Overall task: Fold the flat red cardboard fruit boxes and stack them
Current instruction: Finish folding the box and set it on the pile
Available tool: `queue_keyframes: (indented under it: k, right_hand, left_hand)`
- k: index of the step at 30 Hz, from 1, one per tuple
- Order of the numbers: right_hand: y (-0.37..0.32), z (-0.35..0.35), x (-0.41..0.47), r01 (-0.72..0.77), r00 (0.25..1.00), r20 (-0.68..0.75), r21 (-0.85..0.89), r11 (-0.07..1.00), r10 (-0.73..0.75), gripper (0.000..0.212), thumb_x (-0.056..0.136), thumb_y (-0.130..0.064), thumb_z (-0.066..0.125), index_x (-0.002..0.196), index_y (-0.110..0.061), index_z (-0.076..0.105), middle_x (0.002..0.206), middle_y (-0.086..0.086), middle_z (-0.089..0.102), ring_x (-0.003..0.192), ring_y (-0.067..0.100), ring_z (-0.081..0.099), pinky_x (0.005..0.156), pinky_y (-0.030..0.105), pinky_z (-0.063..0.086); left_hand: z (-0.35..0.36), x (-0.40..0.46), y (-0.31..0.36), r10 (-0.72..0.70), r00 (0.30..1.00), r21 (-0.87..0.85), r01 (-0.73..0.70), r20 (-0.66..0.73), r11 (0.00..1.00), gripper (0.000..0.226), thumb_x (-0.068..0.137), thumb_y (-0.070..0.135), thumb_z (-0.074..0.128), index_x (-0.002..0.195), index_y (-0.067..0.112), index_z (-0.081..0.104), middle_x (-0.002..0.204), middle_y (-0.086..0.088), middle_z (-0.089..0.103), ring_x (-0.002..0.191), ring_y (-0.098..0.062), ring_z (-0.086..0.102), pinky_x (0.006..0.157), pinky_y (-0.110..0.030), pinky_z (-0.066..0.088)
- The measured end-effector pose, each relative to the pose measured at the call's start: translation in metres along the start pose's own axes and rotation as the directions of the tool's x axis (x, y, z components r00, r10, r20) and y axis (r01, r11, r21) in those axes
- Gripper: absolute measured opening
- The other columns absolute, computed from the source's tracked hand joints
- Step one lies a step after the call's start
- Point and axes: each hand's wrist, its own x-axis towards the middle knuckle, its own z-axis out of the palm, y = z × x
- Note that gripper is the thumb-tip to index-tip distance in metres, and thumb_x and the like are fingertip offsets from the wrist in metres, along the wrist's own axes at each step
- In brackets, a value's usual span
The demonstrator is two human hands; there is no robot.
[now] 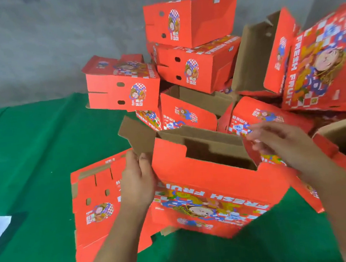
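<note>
Your left hand (136, 183) is gripping the near left corner of the half-opened red box (212, 190), its fingers curled round the edge below the raised brown flap (138, 134). Your right hand (280, 141) is reaching to the far right corner (blurred, so I cannot tell its grasp). The box is sitting over flat blanks (94, 203) on the green bench (21, 157), before the folded boxes (192, 43)
</note>
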Motion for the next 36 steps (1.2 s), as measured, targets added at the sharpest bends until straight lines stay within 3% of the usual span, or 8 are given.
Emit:
queue_keyframes:
  k: [4, 9, 12, 15, 18, 25, 32, 36]
  right_hand:
    - [0.010, -0.003, -0.013, 0.126, 0.991, -0.059, 0.046, 0.991, -0.123, 0.015, 0.096, -0.014, 0.069, 0.101, -0.024, 0.079, 0.094, -0.004, 0.077, 0.079, 0.005, 0.068, 0.077, 0.015, 0.055]
    - [0.027, 0.006, -0.002, -0.120, 0.988, 0.070, -0.213, 0.970, 0.137, 0.026, 0.091, -0.011, 0.077, 0.114, -0.019, 0.071, 0.130, 0.012, 0.062, 0.118, 0.020, 0.060, 0.090, 0.025, 0.049]
    - [0.033, 0.005, -0.004, -0.164, 0.986, 0.016, -0.107, 0.981, 0.167, 0.042, 0.099, 0.002, 0.061, 0.139, -0.005, 0.051, 0.134, 0.019, 0.056, 0.125, 0.025, 0.054, 0.087, 0.032, 0.048]
    - [0.047, -0.008, -0.008, -0.237, 0.967, 0.093, -0.032, 0.971, 0.239, 0.029, 0.105, 0.014, 0.035, 0.096, -0.007, 0.052, 0.074, 0.000, 0.054, 0.068, 0.003, 0.052, 0.080, 0.016, 0.050]
    - [0.048, -0.019, -0.013, -0.252, 0.956, -0.171, -0.077, 0.965, 0.237, 0.041, 0.101, 0.014, 0.043, 0.092, -0.026, 0.047, 0.064, -0.026, 0.063, 0.068, -0.011, 0.060, 0.075, 0.007, 0.046]
    - [0.037, -0.025, -0.012, -0.102, 0.941, -0.320, 0.030, 0.994, 0.106, 0.045, 0.094, 0.003, 0.067, 0.131, -0.021, 0.056, 0.101, 0.006, 0.070, 0.085, 0.019, 0.069, 0.076, 0.037, 0.055]
    - [0.043, -0.022, -0.010, -0.092, 0.892, -0.428, 0.144, 0.985, 0.146, 0.041, 0.093, -0.013, 0.068, 0.132, -0.019, 0.056, 0.060, -0.003, 0.058, 0.047, 0.008, 0.050, 0.047, 0.026, 0.041]
    - [0.043, 0.003, -0.027, -0.005, 0.840, -0.420, -0.641, 0.768, -0.345, 0.081, 0.083, -0.020, 0.076, 0.153, -0.028, 0.037, 0.126, 0.014, 0.050, 0.115, 0.031, 0.049, 0.094, 0.048, 0.042]
  left_hand:
    - [0.002, 0.000, -0.004, -0.031, 1.000, -0.053, 0.030, -0.007, 0.998, 0.065, 0.099, 0.030, 0.034, 0.160, 0.039, 0.012, 0.088, 0.002, 0.070, 0.072, -0.024, 0.069, 0.075, -0.048, 0.053]
    - [0.008, -0.008, 0.004, 0.001, 0.993, 0.057, 0.006, -0.114, 0.998, 0.082, 0.095, 0.026, 0.031, 0.160, 0.046, -0.016, 0.063, 0.010, 0.058, 0.053, -0.012, 0.058, 0.057, -0.039, 0.045]
    - [0.010, -0.012, 0.005, 0.062, 0.994, 0.082, -0.055, -0.087, 0.995, 0.079, 0.090, 0.019, 0.030, 0.163, 0.044, 0.012, 0.071, 0.010, 0.063, 0.056, -0.008, 0.058, 0.059, -0.028, 0.045]
    - [0.011, -0.004, 0.003, 0.109, 0.991, 0.074, -0.103, -0.075, 0.992, 0.057, 0.090, 0.017, 0.030, 0.137, 0.024, 0.062, 0.113, 0.000, 0.068, 0.101, -0.003, 0.065, 0.090, -0.011, 0.044]
    - [0.013, -0.004, 0.003, 0.028, 1.000, 0.014, -0.028, -0.009, 1.000, 0.056, 0.095, 0.025, 0.030, 0.143, 0.025, 0.060, 0.122, 0.010, 0.071, 0.106, -0.029, 0.070, 0.099, -0.044, 0.053]
    - [0.017, -0.021, 0.023, -0.037, 0.999, -0.268, 0.041, 0.022, 0.962, 0.077, 0.093, 0.084, 0.030, 0.143, 0.034, 0.060, 0.134, 0.017, 0.066, 0.123, 0.005, 0.059, 0.107, -0.024, 0.045]
    - [0.023, -0.020, 0.032, 0.072, 0.993, -0.084, -0.064, 0.097, 0.994, 0.053, 0.092, 0.039, 0.074, 0.132, 0.065, 0.050, 0.107, 0.050, 0.059, 0.100, 0.021, 0.059, 0.082, -0.008, 0.050]
    - [0.029, -0.017, 0.019, 0.082, 0.990, 0.193, -0.103, 0.115, 0.976, 0.079, 0.093, 0.045, 0.072, 0.160, 0.038, 0.030, 0.131, 0.023, 0.051, 0.119, -0.018, 0.045, 0.095, -0.030, 0.039]
